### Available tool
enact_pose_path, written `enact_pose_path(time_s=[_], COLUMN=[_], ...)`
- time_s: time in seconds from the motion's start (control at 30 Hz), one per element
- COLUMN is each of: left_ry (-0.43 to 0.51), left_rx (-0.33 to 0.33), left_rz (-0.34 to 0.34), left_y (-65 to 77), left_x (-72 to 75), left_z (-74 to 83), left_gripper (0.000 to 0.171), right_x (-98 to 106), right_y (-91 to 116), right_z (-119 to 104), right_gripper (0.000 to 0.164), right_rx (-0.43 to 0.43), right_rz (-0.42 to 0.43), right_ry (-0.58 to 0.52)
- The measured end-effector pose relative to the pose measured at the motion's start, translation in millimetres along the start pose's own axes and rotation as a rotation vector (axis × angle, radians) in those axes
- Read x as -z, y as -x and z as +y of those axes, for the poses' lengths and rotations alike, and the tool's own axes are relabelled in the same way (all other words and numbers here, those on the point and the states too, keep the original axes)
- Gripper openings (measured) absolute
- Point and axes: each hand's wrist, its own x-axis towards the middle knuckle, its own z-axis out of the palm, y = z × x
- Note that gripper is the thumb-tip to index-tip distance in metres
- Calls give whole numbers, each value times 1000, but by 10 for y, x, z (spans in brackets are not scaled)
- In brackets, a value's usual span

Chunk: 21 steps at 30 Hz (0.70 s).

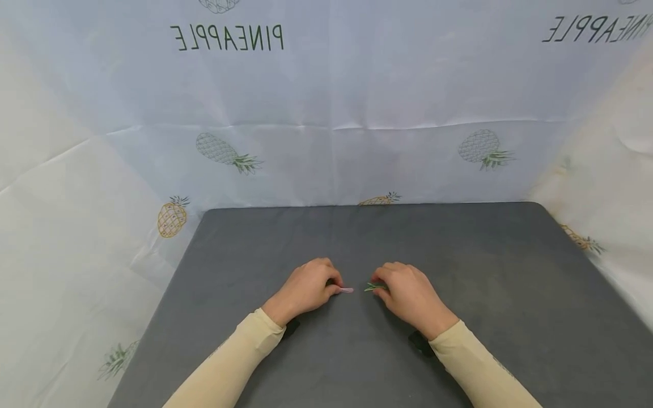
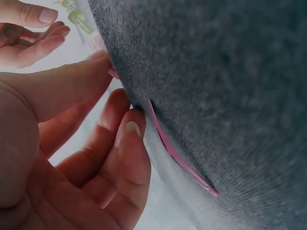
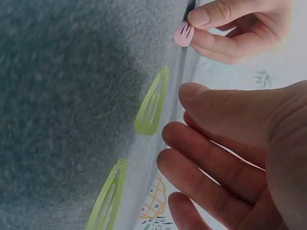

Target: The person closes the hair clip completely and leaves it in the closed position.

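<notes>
In the head view my left hand point(image 1: 308, 286) pinches a pink snap hair clip point(image 1: 347, 290) between thumb and forefinger; its rounded, slotted end sticks out in the right wrist view. Under that hand, a second pink hair clip point(image 2: 182, 160) lies on the grey cloth in the left wrist view. My right hand point(image 1: 408, 292) is just over the table, thumb and fingers apart. Close to its fingertips lies a green snap hair clip point(image 3: 152, 101), with another green hair clip point(image 3: 108, 196) beside it, partly cut off by the frame.
A dark grey tabletop point(image 1: 326, 362) spreads under both hands. White curtains point(image 1: 326, 164) printed with pineapples rise behind its far edge and along both sides. Dark straps point(image 1: 420, 343) sit at the wrists, below cream sleeves point(image 1: 229, 360).
</notes>
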Motion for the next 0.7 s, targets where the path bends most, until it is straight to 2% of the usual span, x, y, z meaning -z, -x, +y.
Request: enact_pose_path(time_s=[0.1, 0.2, 0.37, 0.53, 0.7], left_ry=[-21, -36, -72, -89, -116], left_rx=[11, 4, -41, -88, -86], left_rz=[8, 23, 28, -19, -72], left_y=[-15, -46, -169, -323, -410], left_x=[-26, -42, -52, -111, -183], left_z=[8, 48, 219, 396, 468], left_gripper=[4, 10, 15, 18, 21], right_x=[-23, -44, -72, -103, -130], right_y=[10, 17, 33, 40, 45], right_z=[32, 64, 119, 157, 166], right_gripper=[18, 18, 18, 16, 15], right_rx=[-8, -5, 29, 40, 48], right_rz=[-8, -10, 9, 17, 36], right_ry=[13, 37, 67, 72, 97])
